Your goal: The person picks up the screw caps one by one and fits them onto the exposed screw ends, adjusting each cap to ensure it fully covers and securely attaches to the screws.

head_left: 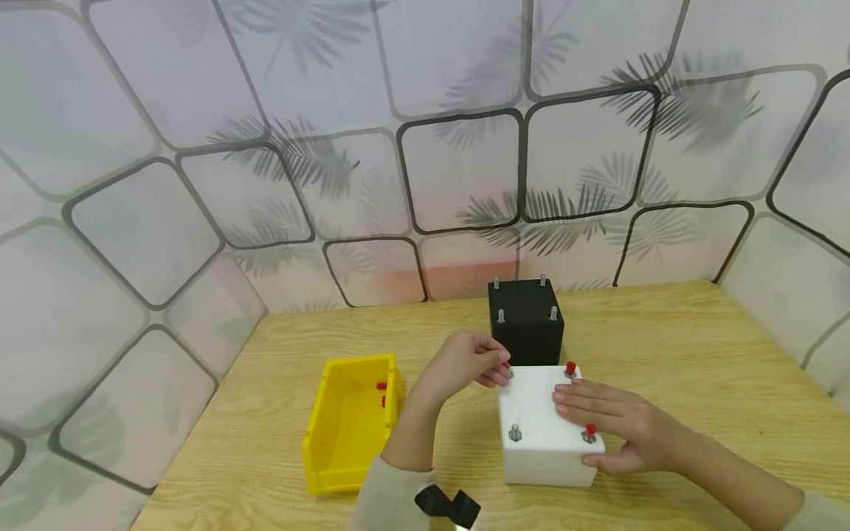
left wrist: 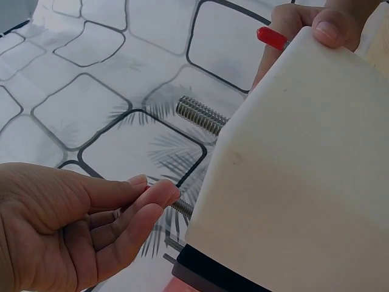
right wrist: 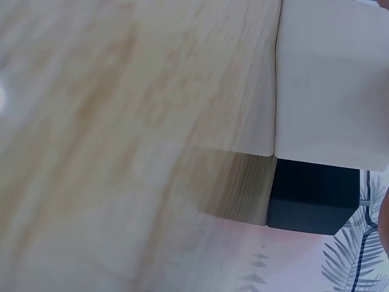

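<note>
A white block (head_left: 534,405) stands on the table with an upright threaded bolt near each top corner. My left hand (head_left: 465,363) pinches a small red cap (left wrist: 148,188) at the far left bolt (left wrist: 183,208); the fingers hide most of the cap. My right hand (head_left: 627,422) rests on the block's right side, fingers straight across its top and thumb at the near edge. Red caps sit on the far right bolt (head_left: 570,368) and the near right bolt (head_left: 590,430). Bare metal threads show on the near left bolt (head_left: 514,433).
Left of the block, a yellow bin (head_left: 315,420) holds red caps (head_left: 381,386) along its right side. Just behind the white block stands a black block (head_left: 527,339) with bare bolts on top. A patterned curtain (head_left: 465,169) borders the table's back.
</note>
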{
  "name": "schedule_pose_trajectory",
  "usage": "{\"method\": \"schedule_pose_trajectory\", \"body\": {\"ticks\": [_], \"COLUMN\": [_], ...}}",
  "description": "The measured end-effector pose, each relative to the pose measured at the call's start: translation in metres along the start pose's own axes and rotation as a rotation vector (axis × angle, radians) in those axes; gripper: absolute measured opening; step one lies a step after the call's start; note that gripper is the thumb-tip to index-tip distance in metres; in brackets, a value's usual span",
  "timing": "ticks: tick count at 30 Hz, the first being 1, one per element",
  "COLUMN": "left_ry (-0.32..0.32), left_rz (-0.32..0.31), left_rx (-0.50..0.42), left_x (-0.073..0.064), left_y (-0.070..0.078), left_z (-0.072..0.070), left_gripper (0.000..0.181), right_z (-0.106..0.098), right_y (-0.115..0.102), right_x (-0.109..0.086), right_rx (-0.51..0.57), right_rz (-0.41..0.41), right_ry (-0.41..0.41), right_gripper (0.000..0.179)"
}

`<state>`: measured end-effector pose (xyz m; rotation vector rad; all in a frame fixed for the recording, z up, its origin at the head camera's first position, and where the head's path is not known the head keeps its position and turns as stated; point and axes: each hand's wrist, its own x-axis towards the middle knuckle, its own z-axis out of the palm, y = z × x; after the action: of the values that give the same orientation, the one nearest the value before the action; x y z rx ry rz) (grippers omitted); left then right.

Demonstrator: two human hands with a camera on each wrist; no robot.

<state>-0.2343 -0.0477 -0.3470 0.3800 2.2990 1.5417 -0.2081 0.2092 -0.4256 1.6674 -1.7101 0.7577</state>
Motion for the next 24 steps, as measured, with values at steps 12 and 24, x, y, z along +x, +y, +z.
{"method": "schedule_pose_trajectory", "body": {"ticks": [12,24], "left_ry": [-0.031,-0.045], "left_rz": [-0.017,-0.015], "left_rx": [0.030,0.044], "left_x": [0.0019,0.0036], "left_y": [0.0045,0.0020], "left_z": [-0.0002,-0.0002], "left_gripper": [0.018,0.017], "right_z": [0.0003,0.0000], "right_y": [-0.0008,-0.0021], "right_x": [0.0015,0.0042], "right_rx": [0.009,0.014], "right_rz": [0.011,-0.006], "right_ry": [0.001,0.012], "right_gripper": [0.054,0.052]}}
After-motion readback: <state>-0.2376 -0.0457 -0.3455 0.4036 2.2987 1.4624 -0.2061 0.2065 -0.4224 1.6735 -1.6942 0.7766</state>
